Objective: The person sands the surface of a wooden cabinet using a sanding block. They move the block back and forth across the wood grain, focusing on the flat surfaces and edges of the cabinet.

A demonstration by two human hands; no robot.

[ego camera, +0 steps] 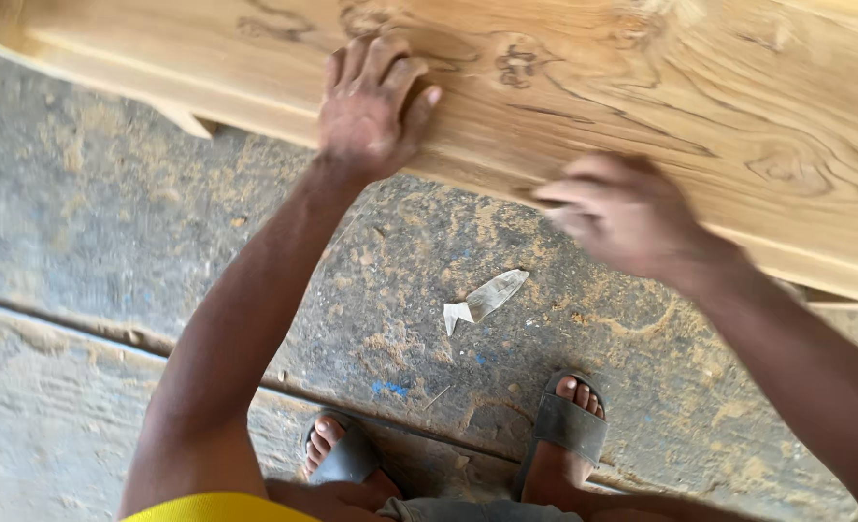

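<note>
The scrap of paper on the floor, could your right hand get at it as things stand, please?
Probably yes: the right hand hovers at the wooden panel's edge, and nothing lies between it and the scrap of paper on the dusty floor.

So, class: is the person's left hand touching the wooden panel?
Touching. The head view shows the left hand pressed flat on the wooden panel, fingers spread on its surface, with no gap.
</note>
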